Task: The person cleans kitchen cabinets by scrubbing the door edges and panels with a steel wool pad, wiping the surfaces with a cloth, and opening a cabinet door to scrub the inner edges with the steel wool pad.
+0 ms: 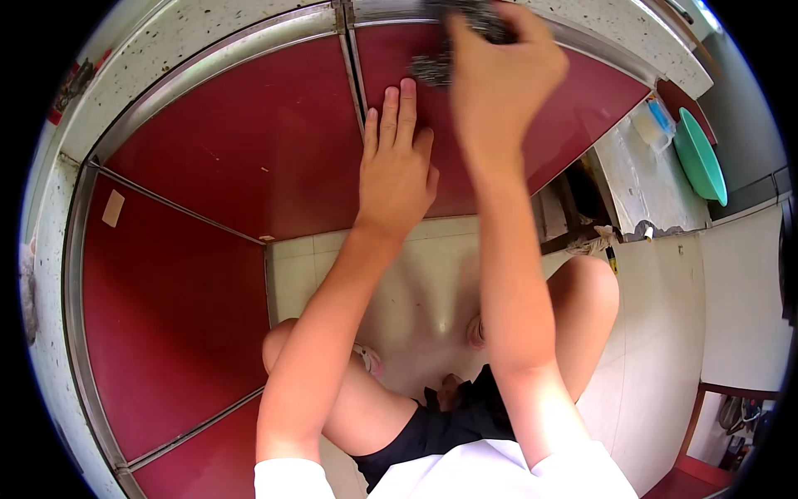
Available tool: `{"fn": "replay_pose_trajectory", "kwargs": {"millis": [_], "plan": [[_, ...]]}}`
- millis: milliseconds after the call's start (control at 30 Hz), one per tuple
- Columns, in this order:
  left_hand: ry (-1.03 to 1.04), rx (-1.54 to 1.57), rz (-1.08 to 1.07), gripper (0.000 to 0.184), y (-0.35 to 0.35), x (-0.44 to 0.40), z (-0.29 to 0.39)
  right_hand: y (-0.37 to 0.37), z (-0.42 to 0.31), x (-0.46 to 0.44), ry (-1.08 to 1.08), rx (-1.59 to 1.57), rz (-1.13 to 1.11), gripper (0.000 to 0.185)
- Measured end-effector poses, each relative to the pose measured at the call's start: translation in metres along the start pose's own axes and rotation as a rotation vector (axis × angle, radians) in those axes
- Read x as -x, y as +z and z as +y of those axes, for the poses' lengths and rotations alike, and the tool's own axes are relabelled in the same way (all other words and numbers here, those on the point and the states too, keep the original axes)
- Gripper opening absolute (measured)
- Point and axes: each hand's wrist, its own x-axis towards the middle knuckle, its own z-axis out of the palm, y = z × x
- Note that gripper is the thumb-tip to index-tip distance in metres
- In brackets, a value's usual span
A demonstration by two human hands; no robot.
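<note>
My right hand is closed on a dark grey, mesh-like scrubber near the top of a red cabinet door. Part of the scrubber is hidden by my fingers, and it is smeared by motion. Just left of it, my left hand lies with its fingers stretched out on the same door, beside the metal strip between two doors. Another red door spreads out to the left. A metal frame runs along the top of the doors.
Speckled countertop edges curve above the doors. At the right, a green basin and a clear container with blue stand on a worn surface. My bent knees are over the tiled floor. A lower-right shelf holds small items.
</note>
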Motion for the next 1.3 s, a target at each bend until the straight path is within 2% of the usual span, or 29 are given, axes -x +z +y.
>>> {"fn": "replay_pose_trajectory", "kwargs": {"millis": [67, 133, 200, 267, 333, 367, 400, 433, 533, 567, 600, 700, 767, 800, 867, 900, 933, 1000, 1033, 1067, 1133, 1200, 1233, 1300], "plan": [[-0.005, 0.000, -0.017, 0.018, -0.001, -0.001, 0.003, -0.016, 0.011, -0.010, 0.099, 0.077, 0.055, 0.015], [-0.002, -0.061, -0.048, 0.034, 0.000, -0.001, 0.003, -0.019, 0.014, -0.012, 0.140, 0.064, 0.078, 0.016], [-0.002, -0.041, -0.029, 0.030, 0.000, 0.003, 0.001, -0.021, 0.016, -0.012, 0.221, 0.040, 0.113, 0.016], [0.022, -0.003, 0.023, 0.023, 0.002, 0.002, -0.003, -0.002, 0.003, -0.002, 0.189, -0.036, 0.062, 0.017], [0.006, -0.001, -0.002, 0.025, 0.000, 0.002, -0.004, 0.016, -0.001, 0.008, 0.067, -0.110, 0.046, 0.018], [0.013, -0.012, 0.002, 0.023, -0.002, 0.003, -0.005, 0.013, -0.001, 0.008, 0.160, -0.136, 0.018, 0.018], [0.020, -0.024, 0.004, 0.022, -0.008, 0.002, -0.006, 0.010, 0.005, 0.007, 0.093, -0.075, 0.063, 0.018], [0.009, -0.059, -0.086, 0.031, -0.013, 0.001, -0.004, -0.007, 0.020, 0.000, 0.191, -0.113, 0.089, 0.017], [0.023, -0.058, -0.049, 0.027, -0.009, 0.001, -0.003, -0.031, 0.045, -0.021, 0.354, -0.290, 0.254, 0.013], [0.019, -0.056, -0.053, 0.025, -0.008, 0.001, -0.003, -0.029, 0.067, -0.024, 0.222, -0.224, 0.260, 0.014], [0.019, -0.051, -0.051, 0.025, -0.008, 0.001, -0.003, -0.029, 0.064, -0.024, 0.218, -0.221, 0.259, 0.014], [0.035, -0.117, -0.094, 0.032, -0.010, 0.000, -0.005, -0.006, 0.024, -0.007, 0.321, -0.155, 0.136, 0.017], [-0.093, 0.405, 0.033, 0.044, -0.016, 0.001, 0.002, 0.016, -0.003, 0.009, 0.329, -0.163, 0.068, 0.017], [-0.095, 0.408, 0.029, 0.044, -0.014, 0.002, 0.001, 0.026, -0.014, 0.014, 0.290, -0.194, 0.041, 0.017], [0.019, 0.232, 0.002, 0.062, -0.008, 0.002, -0.004, 0.029, -0.014, 0.015, 0.327, -0.256, 0.055, 0.015], [0.070, -0.025, 0.004, 0.049, 0.003, 0.003, -0.008, 0.026, -0.009, 0.014, 0.251, -0.237, 0.062, 0.015], [0.046, -0.040, 0.008, 0.032, 0.001, 0.002, -0.005, 0.022, -0.006, 0.012, 0.175, -0.220, 0.069, 0.014], [0.018, 0.003, 0.028, 0.018, -0.001, 0.000, 0.000, 0.001, -0.001, -0.003, 0.247, -0.046, 0.115, 0.013], [0.009, -0.055, -0.033, 0.031, -0.003, 0.000, 0.000, -0.003, -0.002, -0.005, 0.335, -0.221, 0.119, 0.011], [0.005, -0.057, -0.029, 0.031, -0.002, 0.001, -0.002, 0.002, -0.002, -0.002, 0.333, -0.225, 0.115, 0.011], [0.048, -0.023, 0.025, 0.049, 0.004, 0.004, -0.007, 0.023, -0.019, 0.008, 0.314, -0.198, 0.107, 0.013], [0.006, -0.009, 0.006, 0.040, 0.010, 0.008, -0.014, 0.052, -0.028, 0.026, 0.322, -0.184, 0.074, 0.018], [-0.100, 0.260, 0.005, 0.040, 0.008, 0.010, -0.013, 0.055, -0.029, 0.027, 0.323, -0.209, 0.089, 0.018], [-0.210, 0.530, 0.006, 0.041, 0.003, 0.008, -0.009, 0.051, -0.026, 0.027, 0.323, -0.233, 0.100, 0.018]]}}
